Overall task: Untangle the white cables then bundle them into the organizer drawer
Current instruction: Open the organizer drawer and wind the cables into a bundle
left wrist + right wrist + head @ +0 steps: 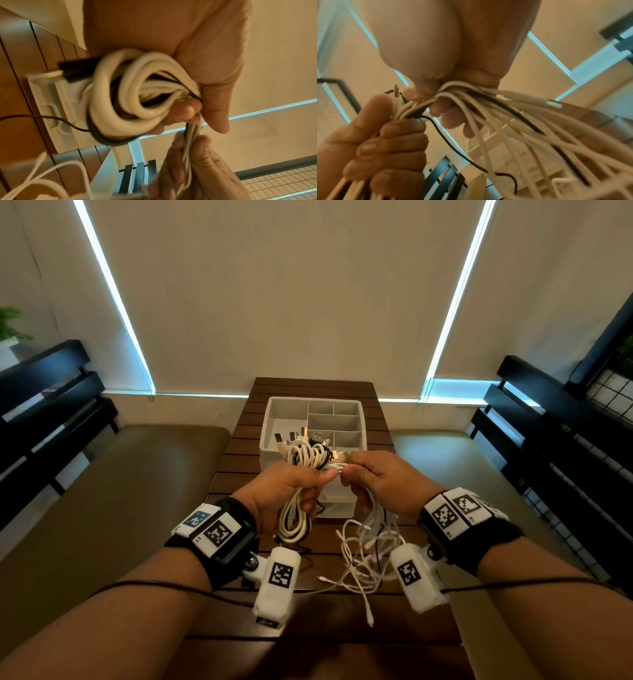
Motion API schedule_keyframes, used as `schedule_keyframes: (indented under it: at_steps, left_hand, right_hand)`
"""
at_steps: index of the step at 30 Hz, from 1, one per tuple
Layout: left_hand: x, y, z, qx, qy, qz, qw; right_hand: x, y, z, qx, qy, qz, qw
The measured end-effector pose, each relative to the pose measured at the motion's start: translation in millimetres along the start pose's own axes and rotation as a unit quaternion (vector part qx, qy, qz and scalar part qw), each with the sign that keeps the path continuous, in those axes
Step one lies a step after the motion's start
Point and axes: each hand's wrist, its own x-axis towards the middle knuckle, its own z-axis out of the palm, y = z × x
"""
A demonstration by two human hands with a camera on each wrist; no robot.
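Above the wooden table, my left hand (pixel 291 486) grips a coiled bundle of thick white cables (pixel 301 457) with a black cable mixed in. USB plugs stick up from its top and loops hang below the fist. The left wrist view shows the coil (pixel 130 94) pressed against my palm by curled fingers. Thinner white cables (pixel 366 549) run from the bundle through my right hand (pixel 375 479), which grips them, and hang in a loose tangle onto the table. In the right wrist view those strands (pixel 505 128) fan out below my fingers. The white organizer drawer (pixel 270 419) stands just behind both hands, its compartments showing.
The narrow slatted table (pixel 239 460) has cushioned benches on the left (pixel 120 491) and right (pixel 462 457), with black slatted backrests (pixel 44 392) beyond. A thin black cord (pixel 305 559) lies on the table near the drawer's front. Blinds cover the windows behind.
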Motion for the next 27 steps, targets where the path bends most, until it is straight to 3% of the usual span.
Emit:
schedule_keyframes:
  at_steps: [2,9,15,22,27]
  left_hand:
    - [2,-1,1,0.006,0.006,0.004,1.0]
    - [11,-8,1,-0.031,0.067,0.026,0.997]
    - [15,-11,2,-0.048,0.049,0.014,0.998]
    - [16,-8,12,-0.035,0.04,-0.009,0.999]
    - [17,-7,16,-0.071,0.034,-0.012,0.997]
  right_hand:
    - [-2,2,0,0.089,-0.019,0.034,0.995]
    - [-5,15,3,0.193,-0.053,0.114,0.973]
    - [-3,13,25,0.27,0.055,0.13,0.952]
    - [0,0,36,0.378,0.075,0.137,0.913]
    - [2,-5,38,0.365,0.089,0.143,0.916]
